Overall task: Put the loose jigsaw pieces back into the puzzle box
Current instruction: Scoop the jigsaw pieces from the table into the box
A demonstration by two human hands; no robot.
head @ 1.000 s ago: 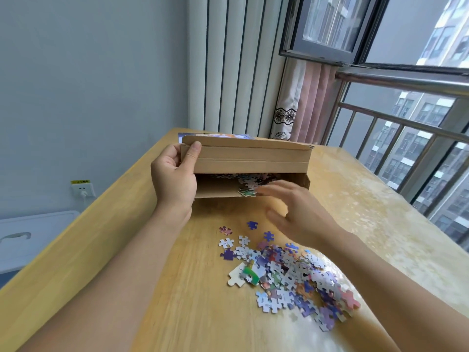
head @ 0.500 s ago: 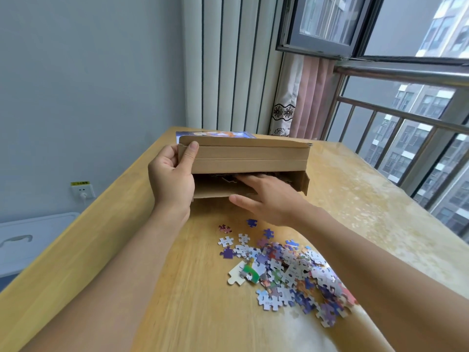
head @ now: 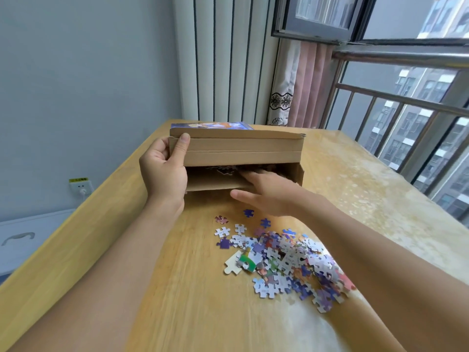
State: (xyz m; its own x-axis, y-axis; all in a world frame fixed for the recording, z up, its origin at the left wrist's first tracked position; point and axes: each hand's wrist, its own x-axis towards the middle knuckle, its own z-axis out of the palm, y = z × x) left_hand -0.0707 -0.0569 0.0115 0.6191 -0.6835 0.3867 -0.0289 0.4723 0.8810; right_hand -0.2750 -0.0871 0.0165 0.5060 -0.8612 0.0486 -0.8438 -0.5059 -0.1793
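A brown cardboard puzzle box (head: 241, 151) lies on the wooden table (head: 177, 301), its front flap lifted. My left hand (head: 165, 171) grips the flap's left corner, thumb on its front face. My right hand (head: 269, 191) reaches into the opening with straight fingers, fingertips hidden inside, thumb spread out at the box's front edge. Some pieces (head: 225, 170) show inside the dark opening. A heap of loose jigsaw pieces (head: 281, 260) lies on the table in front of the box, partly under my right forearm.
A wall runs along the table's left edge, with a socket (head: 81, 186) and a white cabinet (head: 22, 240) below. Blinds and a pink curtain (head: 304, 82) stand behind the table. A window railing (head: 406, 102) lines the right side.
My right hand moved forward from above the heap into the box opening and now sits a little deeper. My left hand kept holding the flap.
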